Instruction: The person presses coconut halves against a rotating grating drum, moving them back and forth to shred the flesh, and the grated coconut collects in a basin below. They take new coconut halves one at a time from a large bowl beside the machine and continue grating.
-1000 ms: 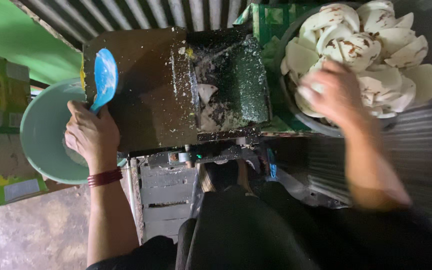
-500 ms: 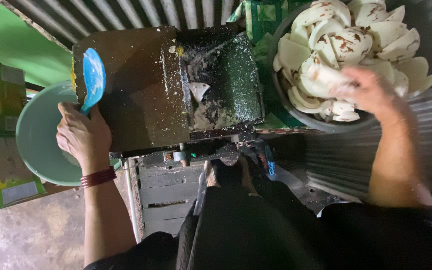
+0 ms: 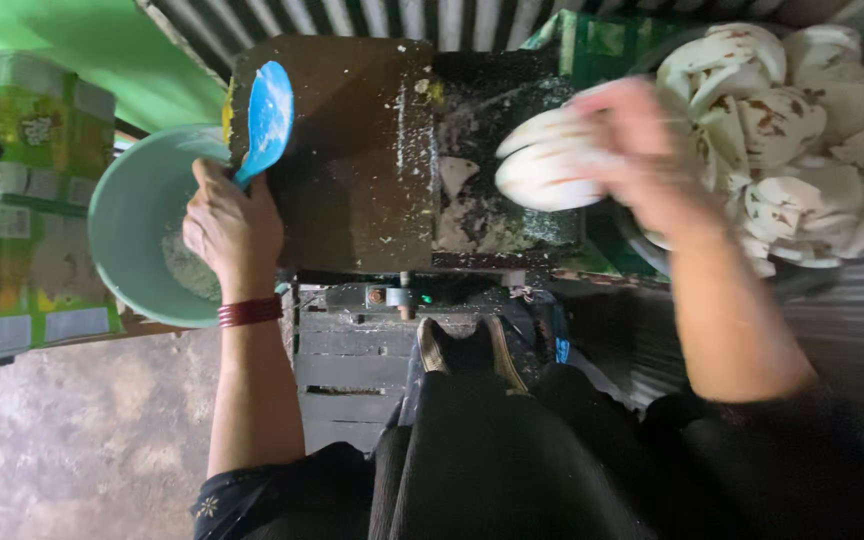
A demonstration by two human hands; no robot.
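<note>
My left hand [image 3: 232,228] grips the handle of a blue scoop [image 3: 267,118], held over the rim of a pale green bowl [image 3: 127,225] with some grated white matter at its bottom. My right hand [image 3: 642,150] holds white coconut pieces [image 3: 547,172] above the open hopper [image 3: 492,205] of a dark grating machine [image 3: 352,150]. The hand is blurred by motion. To the right, a large dark basin [image 3: 652,250] is heaped with several white coconut pieces [image 3: 792,120] flecked with brown skin.
Green printed cartons [image 3: 22,200] stand at the left beside the bowl. A wooden pallet [image 3: 352,360] lies under the machine near my foot [image 3: 467,345]. Corrugated metal sheeting [image 3: 832,310] runs along the right and top. Bare concrete floor [image 3: 72,440] lies lower left.
My right hand took coconut pieces from the basin and carried them left over the machine's hopper. My left hand stayed at the bowl's rim with the scoop.
</note>
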